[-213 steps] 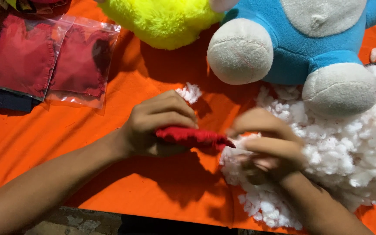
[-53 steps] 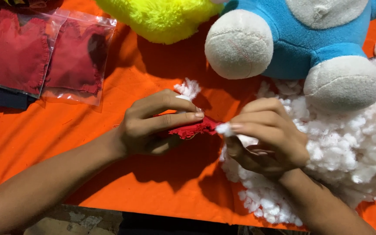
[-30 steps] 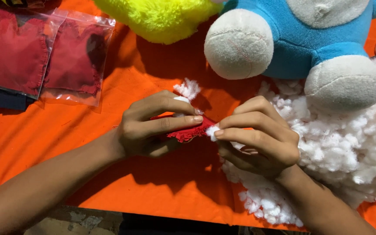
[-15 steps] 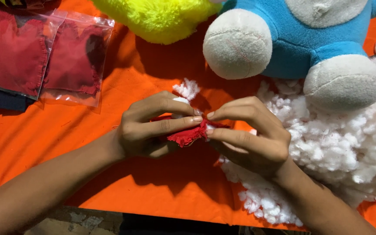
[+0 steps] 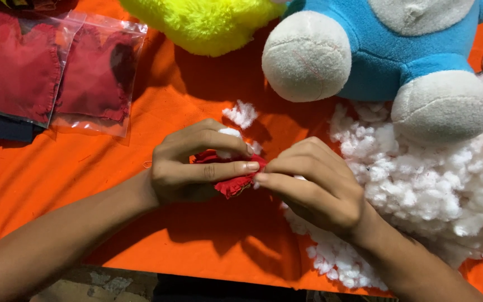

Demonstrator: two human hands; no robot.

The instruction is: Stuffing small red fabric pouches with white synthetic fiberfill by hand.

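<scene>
Head view: you're stuffing a small red fabric piece (image 5: 231, 182) mid-cloth.
Your left hand (image 5: 194, 165) grips it to steady the opening; your right hand (image 5: 314, 187) pinches at its end, beside the white stuffing pile (image 5: 437, 190) towards the orange cloth's (image 5: 113, 168) right edge.

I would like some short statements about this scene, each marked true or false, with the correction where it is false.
1. The left hand holds a small red fabric piece. True.
2. The right hand rests on the blue plush toy. False: it is at the red fabric piece, apart from the toy.
3. A heap of white stuffing lies under the toy's feet. True.
4. The cloth on the table is green. False: it is orange.
5. Two clear bags with red pieces lie at the upper left. True.
</scene>
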